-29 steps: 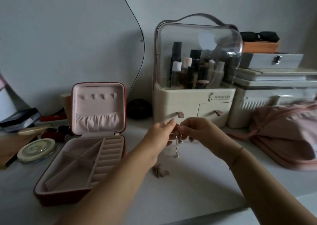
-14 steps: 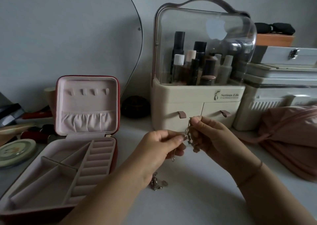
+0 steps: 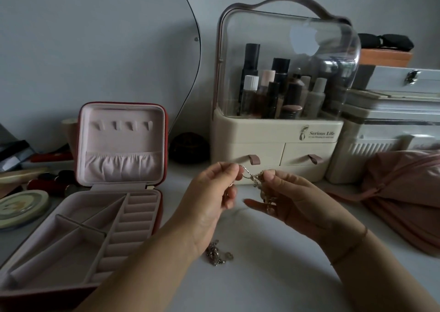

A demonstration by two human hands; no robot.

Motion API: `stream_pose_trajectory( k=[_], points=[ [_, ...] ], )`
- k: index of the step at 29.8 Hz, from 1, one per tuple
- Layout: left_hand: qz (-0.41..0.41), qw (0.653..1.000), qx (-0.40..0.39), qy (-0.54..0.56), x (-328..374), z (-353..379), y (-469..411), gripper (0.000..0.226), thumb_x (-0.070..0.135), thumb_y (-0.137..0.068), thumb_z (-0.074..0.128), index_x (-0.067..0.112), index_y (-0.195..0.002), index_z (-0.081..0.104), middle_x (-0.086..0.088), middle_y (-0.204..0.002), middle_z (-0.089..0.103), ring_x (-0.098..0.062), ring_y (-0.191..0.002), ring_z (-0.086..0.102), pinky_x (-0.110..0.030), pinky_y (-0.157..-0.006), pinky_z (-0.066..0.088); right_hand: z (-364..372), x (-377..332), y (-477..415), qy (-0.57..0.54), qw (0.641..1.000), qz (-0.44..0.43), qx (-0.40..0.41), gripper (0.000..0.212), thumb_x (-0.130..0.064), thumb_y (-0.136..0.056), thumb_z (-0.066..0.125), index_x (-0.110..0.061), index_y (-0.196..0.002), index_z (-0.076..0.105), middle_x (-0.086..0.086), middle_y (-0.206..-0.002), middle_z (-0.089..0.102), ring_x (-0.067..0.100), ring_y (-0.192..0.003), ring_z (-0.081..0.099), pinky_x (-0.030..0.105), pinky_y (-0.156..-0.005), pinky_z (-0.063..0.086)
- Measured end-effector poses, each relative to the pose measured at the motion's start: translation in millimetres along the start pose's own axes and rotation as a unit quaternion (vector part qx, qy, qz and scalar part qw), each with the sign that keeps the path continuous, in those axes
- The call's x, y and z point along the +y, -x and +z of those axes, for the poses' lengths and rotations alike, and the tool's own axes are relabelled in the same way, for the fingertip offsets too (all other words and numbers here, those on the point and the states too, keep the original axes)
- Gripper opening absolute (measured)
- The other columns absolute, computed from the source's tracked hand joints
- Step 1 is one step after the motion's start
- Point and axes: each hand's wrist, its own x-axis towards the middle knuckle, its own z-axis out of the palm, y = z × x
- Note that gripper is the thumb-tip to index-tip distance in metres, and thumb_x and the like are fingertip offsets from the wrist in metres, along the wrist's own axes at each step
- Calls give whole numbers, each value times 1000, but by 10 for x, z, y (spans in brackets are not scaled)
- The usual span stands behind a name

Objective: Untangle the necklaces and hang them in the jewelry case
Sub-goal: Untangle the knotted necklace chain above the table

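Head view: jewelry case (image 3: 121,142) open at nine o'clock, lid upright. Centre, left hand (image 3: 209,199) and right hand (image 3: 302,204), each grip pinching the tangled necklaces (image 3: 258,180) above the counter (image 3: 273,276); loose chain (image 3: 217,254) at six o'clock, under the left wrist. Pink bag (image 3: 404,188) crowds three o'clock.
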Motion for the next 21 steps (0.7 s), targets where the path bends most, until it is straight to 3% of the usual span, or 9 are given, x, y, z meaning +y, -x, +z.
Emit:
stream_pose_trajectory(
  k=[3, 5, 8, 11, 12, 16, 18, 21],
  points=[
    [-2, 1000, 6, 7, 5, -1, -10, 15, 11, -93, 52, 10, -80, 59, 1, -74, 59, -6, -49, 36, -15, -41, 23, 25, -20, 15, -3, 1000, 4, 7, 46, -32, -42, 95, -11, -73, 68, 2, -65, 44, 9, -56, 43, 21, -45, 45],
    [-5, 1000, 4, 2, 5, -2, -11, 17, 11, -93, 51, 9, -79, 59, 2, -70, 59, -5, -46, 35, -15, -39, 21, 44, -32, 29, 25, 1000, 0, 10, 44, -33, -47, 94, -10, -77, 70, 1, -67, 46, 7, -56, 39, 16, -40, 33],
    [0, 1000, -1, -15, -1, -6, -2, 20, 11, -93, 52, 11, -76, 60, 3, -66, 59, -5, -45, 35, -14, -39, 21, 74, -50, 60, 101, 995, 7, 21, 36, -23, -66, 80, -8, -98, 69, -4, -67, 51, 3, -54, 40, 14, -44, 30],
    [17, 999, 5, -31, 1, -7, 1, 20, 13, -93, 53, 13, -75, 62, 4, -65, 57, -5, -45, 37, -14, -40, 23, 73, -75, 91, 129, 991, 17, 20, 48, -2, -67, 73, -9, -113, 63, 3, -77, 55, 7, -59, 46, 17, -52, 35],
    [21, 999, 10, -36, 0, -12, -2, 20, 13, -92, 54, 13, -75, 63, 4, -63, 56, -5, -45, 37, -14, -40, 24, 73, -75, 99, 154, 988, 16, 18, 48, -1, -65, 75, -10, -111, 64, 6, -82, 56, 11, -64, 49, 20, -57, 38],
    [21, 997, 34, -60, -22, -40, -11, 16, 16, -91, 56, 11, -78, 64, 6, -54, 45, -7, -46, 33, -17, -42, 24, 92, -49, 120, 277, 959, -19, 59, 17, -19, -59, 76, -15, -75, 73, 12, -82, 60, 23, -77, 45, 30, -70, 37],
    [8, 996, 48, -75, -43, -57, -20, 14, 18, -91, 58, 11, -82, 65, 10, -48, 43, -8, -47, 30, -18, -44, 23, 77, -43, 120, 294, 951, -45, 84, 21, -28, -58, 75, -15, -74, 75, 11, -80, 61, 23, -78, 45, 34, -75, 37],
    [-11, 993, 66, -93, -79, -76, -32, 14, 22, -90, 60, 13, -81, 67, 15, -43, 39, -8, -46, 28, -18, -44, 23, 61, -51, 109, 258, 959, -72, 96, 13, -28, -63, 73, -17, -70, 75, 10, -80, 63, 23, -80, 44, 35, -75, 36]
  ],
)
